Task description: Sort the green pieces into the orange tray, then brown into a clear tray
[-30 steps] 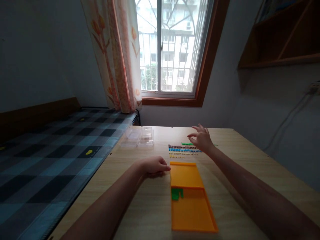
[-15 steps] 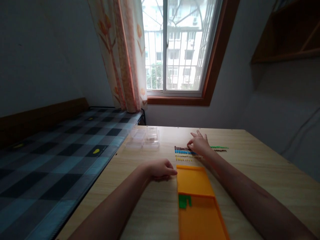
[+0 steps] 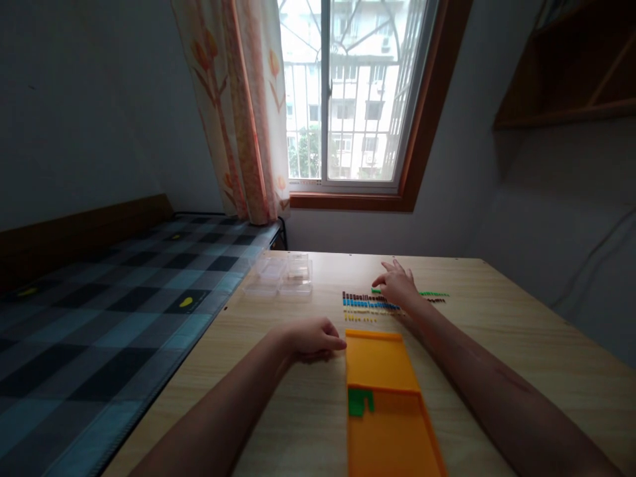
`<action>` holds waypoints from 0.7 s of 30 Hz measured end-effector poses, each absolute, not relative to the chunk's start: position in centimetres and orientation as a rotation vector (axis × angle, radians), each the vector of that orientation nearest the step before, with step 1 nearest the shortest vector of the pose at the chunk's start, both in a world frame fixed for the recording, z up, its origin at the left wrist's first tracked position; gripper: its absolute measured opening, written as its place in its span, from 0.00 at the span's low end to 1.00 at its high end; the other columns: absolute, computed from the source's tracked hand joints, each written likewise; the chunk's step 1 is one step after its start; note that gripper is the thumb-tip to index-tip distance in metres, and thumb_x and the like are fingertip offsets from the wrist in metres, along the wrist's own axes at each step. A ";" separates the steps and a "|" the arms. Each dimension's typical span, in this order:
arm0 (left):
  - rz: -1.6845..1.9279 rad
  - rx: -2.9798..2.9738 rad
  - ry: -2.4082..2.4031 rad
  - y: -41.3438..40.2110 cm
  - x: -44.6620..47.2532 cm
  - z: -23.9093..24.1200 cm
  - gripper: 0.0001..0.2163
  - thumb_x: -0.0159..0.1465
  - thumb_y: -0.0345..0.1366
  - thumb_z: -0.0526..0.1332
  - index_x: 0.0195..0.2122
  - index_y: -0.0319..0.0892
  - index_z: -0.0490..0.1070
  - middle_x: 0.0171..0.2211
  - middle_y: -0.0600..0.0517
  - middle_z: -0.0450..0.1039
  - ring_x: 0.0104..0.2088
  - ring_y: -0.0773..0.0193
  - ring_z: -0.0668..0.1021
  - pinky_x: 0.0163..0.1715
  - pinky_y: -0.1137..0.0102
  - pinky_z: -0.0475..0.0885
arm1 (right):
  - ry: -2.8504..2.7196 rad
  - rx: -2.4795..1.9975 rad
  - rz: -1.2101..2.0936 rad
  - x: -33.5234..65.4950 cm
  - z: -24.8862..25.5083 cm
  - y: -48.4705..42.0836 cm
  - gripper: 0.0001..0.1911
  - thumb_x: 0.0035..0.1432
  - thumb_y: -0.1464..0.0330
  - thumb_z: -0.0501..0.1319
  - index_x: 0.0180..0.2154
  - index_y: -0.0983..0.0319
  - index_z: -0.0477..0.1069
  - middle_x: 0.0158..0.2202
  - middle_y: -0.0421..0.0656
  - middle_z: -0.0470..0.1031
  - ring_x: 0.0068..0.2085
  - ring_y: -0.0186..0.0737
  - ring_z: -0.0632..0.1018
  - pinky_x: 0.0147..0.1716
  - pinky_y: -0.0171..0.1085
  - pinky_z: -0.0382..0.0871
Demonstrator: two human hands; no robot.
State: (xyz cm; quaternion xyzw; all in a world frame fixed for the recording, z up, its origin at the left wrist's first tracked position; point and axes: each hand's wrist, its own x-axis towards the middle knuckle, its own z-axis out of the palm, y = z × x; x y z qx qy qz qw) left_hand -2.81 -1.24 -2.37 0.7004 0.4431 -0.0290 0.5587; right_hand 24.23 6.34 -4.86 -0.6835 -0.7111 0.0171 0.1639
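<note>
My left hand (image 3: 318, 336) rests on the table with its fingers curled, the tips at the far left edge of a long orange tray (image 3: 380, 364). The tray has two sections; a flat green piece (image 3: 356, 403) lies in the nearer one, by the divider. My right hand (image 3: 396, 286) reaches over rows of tiny pieces, thumb and index finger pinched at a small green piece (image 3: 376, 291), the other fingers raised. Whether that piece is off the table I cannot tell. Below it lie rows of brown pieces (image 3: 354, 297), blue pieces (image 3: 354, 304) and yellow pieces (image 3: 354, 318).
Clear plastic boxes (image 3: 278, 281) stand at the table's back left. More green pieces (image 3: 433, 293) continue right of my hand. A bed with a checked cover (image 3: 149, 318) adjoins the left side of the wooden table (image 3: 501, 318). A window and curtain are behind.
My right hand has shifted slightly back and right over the rows, uncovering green at its fingertips. My left hand stays at the tray edge. The whole view has moved a little.
</note>
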 end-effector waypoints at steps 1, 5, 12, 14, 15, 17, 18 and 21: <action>-0.066 1.653 1.045 -1.2 -2.8 -2.5 0.26 0.52 0.60 0.66 0.19 0.41 0.65 0.13 0.58 0.61 0.10 0.73 0.61 0.10 0.74 0.52 | -2.031 -1.948 0.058 24.2 -5.0 6.4 0.15 0.58 0.71 0.59 0.40 0.50 0.83 0.70 0.42 0.57 0.71 0.56 0.48 0.64 0.65 0.40; -0.066 1.650 1.040 -1.1 -2.9 -2.8 0.27 0.51 0.62 0.66 0.19 0.41 0.65 0.12 0.58 0.61 0.11 0.73 0.60 0.10 0.74 0.52 | -2.037 -1.946 0.086 24.2 -5.2 6.5 0.16 0.58 0.71 0.59 0.41 0.51 0.83 0.70 0.43 0.57 0.71 0.57 0.49 0.64 0.65 0.41; -0.065 1.663 1.020 -1.2 -2.8 -2.5 0.27 0.49 0.63 0.66 0.19 0.41 0.65 0.12 0.58 0.61 0.10 0.73 0.61 0.09 0.74 0.53 | -2.060 -1.914 0.119 23.8 -5.7 6.6 0.16 0.60 0.71 0.59 0.43 0.49 0.82 0.70 0.42 0.57 0.71 0.56 0.51 0.64 0.62 0.44; -0.065 1.667 1.021 -1.2 -2.8 -2.4 0.27 0.49 0.63 0.66 0.18 0.41 0.65 0.12 0.58 0.61 0.10 0.73 0.61 0.09 0.74 0.53 | -2.072 -1.893 0.118 23.6 -5.8 6.7 0.17 0.59 0.71 0.59 0.45 0.49 0.82 0.70 0.42 0.57 0.71 0.54 0.51 0.65 0.60 0.45; -0.062 1.667 1.026 -1.2 -2.8 -2.4 0.27 0.49 0.63 0.66 0.18 0.41 0.65 0.12 0.58 0.61 0.10 0.73 0.61 0.09 0.74 0.53 | -2.074 -1.884 0.114 23.6 -5.8 6.8 0.18 0.59 0.71 0.59 0.46 0.49 0.81 0.70 0.42 0.56 0.71 0.54 0.51 0.65 0.59 0.45; -0.063 1.663 1.039 -1.3 -2.7 -2.4 0.27 0.49 0.63 0.66 0.19 0.41 0.65 0.12 0.58 0.61 0.10 0.73 0.61 0.09 0.74 0.53 | -2.070 -1.875 0.103 23.5 -5.8 6.9 0.18 0.60 0.70 0.59 0.47 0.49 0.81 0.70 0.42 0.56 0.71 0.53 0.51 0.65 0.58 0.46; -0.062 1.660 1.045 -1.3 -2.7 -2.4 0.27 0.49 0.63 0.66 0.19 0.41 0.65 0.12 0.58 0.61 0.10 0.73 0.61 0.09 0.74 0.53 | -2.069 -1.871 0.098 23.5 -5.7 7.0 0.17 0.60 0.69 0.59 0.48 0.49 0.80 0.70 0.42 0.57 0.71 0.53 0.51 0.65 0.58 0.46; -0.068 1.666 1.063 -1.2 -2.8 -2.4 0.27 0.50 0.62 0.66 0.19 0.41 0.65 0.13 0.58 0.62 0.11 0.73 0.61 0.10 0.74 0.54 | -2.073 -1.860 0.091 23.5 -5.7 7.1 0.14 0.61 0.65 0.60 0.46 0.50 0.81 0.69 0.44 0.58 0.71 0.55 0.51 0.65 0.59 0.47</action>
